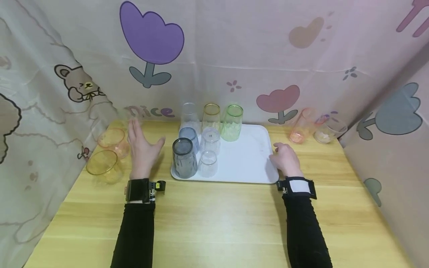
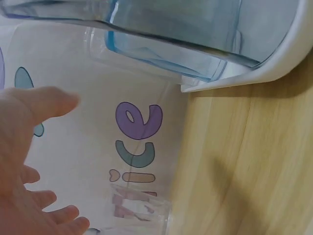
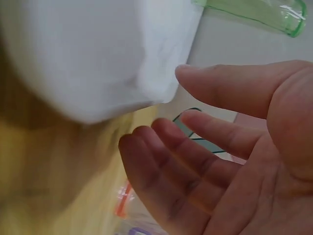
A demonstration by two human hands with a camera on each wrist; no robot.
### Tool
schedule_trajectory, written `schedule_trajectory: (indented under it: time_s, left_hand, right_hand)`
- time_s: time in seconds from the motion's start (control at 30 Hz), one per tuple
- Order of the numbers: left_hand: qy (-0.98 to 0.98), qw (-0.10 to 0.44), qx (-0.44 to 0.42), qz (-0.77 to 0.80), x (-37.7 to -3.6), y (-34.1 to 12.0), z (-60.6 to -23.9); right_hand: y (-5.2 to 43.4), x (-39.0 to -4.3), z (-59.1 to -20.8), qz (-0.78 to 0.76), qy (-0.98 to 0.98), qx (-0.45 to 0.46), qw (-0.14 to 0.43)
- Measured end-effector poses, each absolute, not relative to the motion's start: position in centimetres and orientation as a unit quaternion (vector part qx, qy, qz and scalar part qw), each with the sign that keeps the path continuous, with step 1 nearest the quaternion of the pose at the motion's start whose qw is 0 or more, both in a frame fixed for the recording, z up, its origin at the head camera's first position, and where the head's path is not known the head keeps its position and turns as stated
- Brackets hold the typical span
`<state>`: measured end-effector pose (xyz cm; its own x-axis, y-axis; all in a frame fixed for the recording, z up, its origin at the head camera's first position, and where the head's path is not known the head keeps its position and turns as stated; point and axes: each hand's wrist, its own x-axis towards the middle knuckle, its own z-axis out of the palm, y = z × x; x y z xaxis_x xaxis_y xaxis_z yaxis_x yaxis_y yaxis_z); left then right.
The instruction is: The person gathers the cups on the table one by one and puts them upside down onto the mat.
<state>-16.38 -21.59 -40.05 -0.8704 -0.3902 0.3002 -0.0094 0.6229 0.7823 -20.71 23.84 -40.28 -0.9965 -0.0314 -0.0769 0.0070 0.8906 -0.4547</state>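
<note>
A white tray (image 1: pixel 254 156) sits mid-table with several cups on its left half, among them a grey cup (image 1: pixel 183 158), a blue cup (image 1: pixel 188 134), a green cup (image 1: pixel 232 123) and a small clear cup (image 1: pixel 207 163). My left hand (image 1: pixel 143 147) is lifted just left of the grey cup, fingers straight and spread, holding nothing. In the left wrist view the left hand (image 2: pixel 29 161) is apart from the tray corner (image 2: pixel 274 68) and the blue cup (image 2: pixel 166 49). My right hand (image 1: pixel 284 157) lies at the tray's right edge, fingers relaxed and empty. The right wrist view shows its fingers (image 3: pixel 195 161) loose beside the tray (image 3: pixel 98 58).
Two cups, one orange (image 1: pixel 114 141) and one yellow (image 1: pixel 102 165), stand at the table's left. An orange cup (image 1: pixel 301 128) and a clear cup (image 1: pixel 330 130) lie at the back right. A printed curtain (image 1: pixel 234 56) closes in three sides. Bare wooden table (image 1: pixel 214 216) lies in front.
</note>
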Motion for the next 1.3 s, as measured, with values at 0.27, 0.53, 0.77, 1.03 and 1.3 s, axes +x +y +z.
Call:
schedule_trajectory:
  time_s: [0.27, 0.53, 0.77, 1.03, 1.3]
  left_hand:
    - [-0.863, 0.280, 0.082, -0.412, -14.5, -21.4, -39.4]
    - [-0.851, 0.321, 0.088, -0.405, -11.8, -21.7, -38.1]
    - [-0.819, 0.382, 0.118, -0.412, -9.2, -23.0, -38.2]
    - [-0.786, 0.441, 0.168, -0.400, -7.3, -24.2, -39.7]
    - [-0.726, 0.392, 0.276, -0.492, -6.6, -25.2, -41.1]
  right_hand:
    - [24.7, -20.8, -41.3, -0.225, 0.972, -0.006, 0.067]
    - [25.0, -20.9, -41.5, -0.233, 0.969, -0.001, 0.086]
    - [25.1, -20.9, -41.6, -0.240, 0.966, 0.002, 0.091]
    - [25.3, -20.9, -41.4, -0.241, 0.966, 0.001, 0.095]
    - [25.3, -21.0, -41.5, -0.246, 0.964, 0.000, 0.098]
